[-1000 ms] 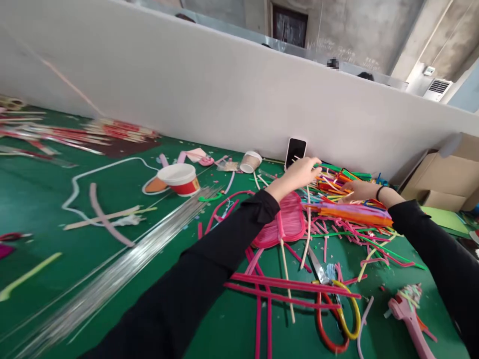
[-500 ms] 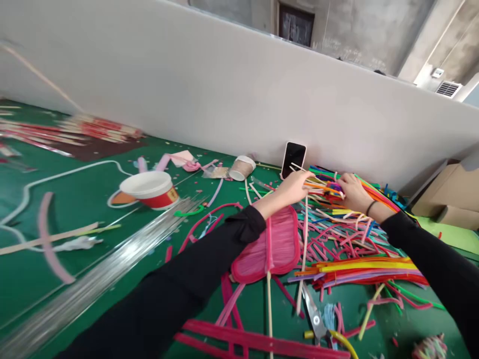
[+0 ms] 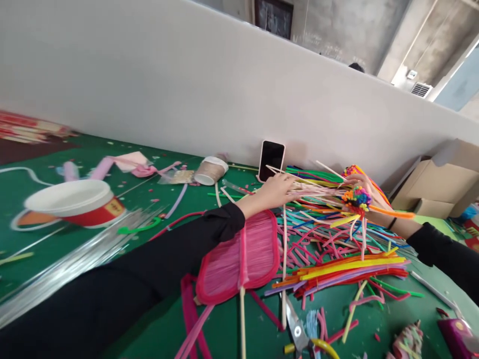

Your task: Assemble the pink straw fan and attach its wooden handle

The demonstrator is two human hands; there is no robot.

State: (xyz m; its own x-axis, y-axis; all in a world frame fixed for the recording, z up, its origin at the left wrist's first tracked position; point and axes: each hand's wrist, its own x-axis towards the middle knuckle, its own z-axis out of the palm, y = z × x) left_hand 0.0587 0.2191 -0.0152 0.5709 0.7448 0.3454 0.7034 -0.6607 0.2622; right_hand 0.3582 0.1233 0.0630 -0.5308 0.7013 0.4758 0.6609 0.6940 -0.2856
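My right hand is closed round a bundle of many-coloured pipe cleaners, whose cut ends face me. My left hand lies to its left, with its fingers bent over pale pipe cleaners; its fingertips are partly hidden. Beneath both hands spreads a pile of loose pink and blue pipe cleaners. Closer to me is a thick bunch of yellow, red and purple ones. A pink fan-like panel on a stick lies below my left wrist.
A phone leans on the grey partition. Scissors lie near the front. To the left are a paper cup, a tipped roll and thin wires. An open cardboard box stands at the right.
The view has swung right. My right hand has turned the coloured bundle so its ends face me and moved slightly away from the left hand, which stays over the pale pipe cleaners.
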